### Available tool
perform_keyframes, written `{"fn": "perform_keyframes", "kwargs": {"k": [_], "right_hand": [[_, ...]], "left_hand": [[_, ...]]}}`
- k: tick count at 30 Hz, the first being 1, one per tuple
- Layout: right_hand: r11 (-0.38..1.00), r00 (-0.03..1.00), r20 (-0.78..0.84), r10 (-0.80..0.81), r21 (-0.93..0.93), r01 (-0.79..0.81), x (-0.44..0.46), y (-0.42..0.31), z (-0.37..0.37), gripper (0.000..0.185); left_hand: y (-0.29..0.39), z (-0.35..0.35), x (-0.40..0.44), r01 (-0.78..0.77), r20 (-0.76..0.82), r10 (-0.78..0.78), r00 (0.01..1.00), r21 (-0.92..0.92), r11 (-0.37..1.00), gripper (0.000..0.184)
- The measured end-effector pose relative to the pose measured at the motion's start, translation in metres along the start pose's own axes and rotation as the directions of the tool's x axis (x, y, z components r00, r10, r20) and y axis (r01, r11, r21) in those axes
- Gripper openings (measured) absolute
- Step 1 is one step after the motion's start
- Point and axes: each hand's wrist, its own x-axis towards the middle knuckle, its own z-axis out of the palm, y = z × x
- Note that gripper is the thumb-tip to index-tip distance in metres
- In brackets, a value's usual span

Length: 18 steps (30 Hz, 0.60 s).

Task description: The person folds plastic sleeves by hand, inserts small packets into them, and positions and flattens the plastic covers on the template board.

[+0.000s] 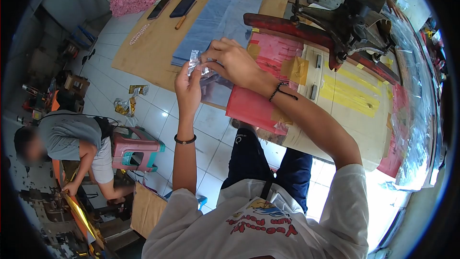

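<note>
Silver foil (pixel 195 62) in both hands (pixel 188 86) (pixel 233 62), grip narrow

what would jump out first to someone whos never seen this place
Probably the heavy dark metal machine at the upper right, its long red bar above a pale board patched with yellow tape. Near the centre, shiny silvery foil between the left hand and right hand also catches the eye. So does the bright pink heap at the upper left.

Small crumpled piece of silvery, shiny foil (pixel 195 62), pinched between both hands, above the table's near edge
</note>
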Motion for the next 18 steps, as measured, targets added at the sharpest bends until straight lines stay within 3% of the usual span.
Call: {"fn": "perform_keyframes", "kwargs": {"k": [6,9,11,13,18], "right_hand": [[0.989,0.994,0.027,-0.107,-0.103,0.109,-0.004,-0.003,0.001,0.011],[0.987,0.993,0.045,-0.113,-0.111,0.117,-0.003,-0.003,0.002,0.010],[0.987,0.991,0.063,-0.122,-0.099,0.128,-0.005,-0.002,-0.002,0.009],[0.983,0.986,0.051,-0.160,-0.077,0.164,-0.005,0.000,-0.006,0.009],[0.998,0.998,-0.035,-0.060,0.027,0.061,-0.005,0.004,-0.004,0.019]], "left_hand": [[-0.006,-0.007,0.005,0.101,-0.009,-0.101,0.995,-0.011,0.995,0.033],[0.000,-0.006,0.006,0.129,-0.039,-0.146,0.988,-0.292,0.948,0.033],[0.008,-0.004,0.005,0.156,-0.016,-0.166,0.986,-0.277,0.948,0.037],[0.002,0.000,0.005,0.073,-0.047,-0.075,0.996,-0.058,0.996,0.029],[-0.006,0.002,0.005,0.051,-0.092,-0.052,0.994,-0.010,0.999,0.022]]}}
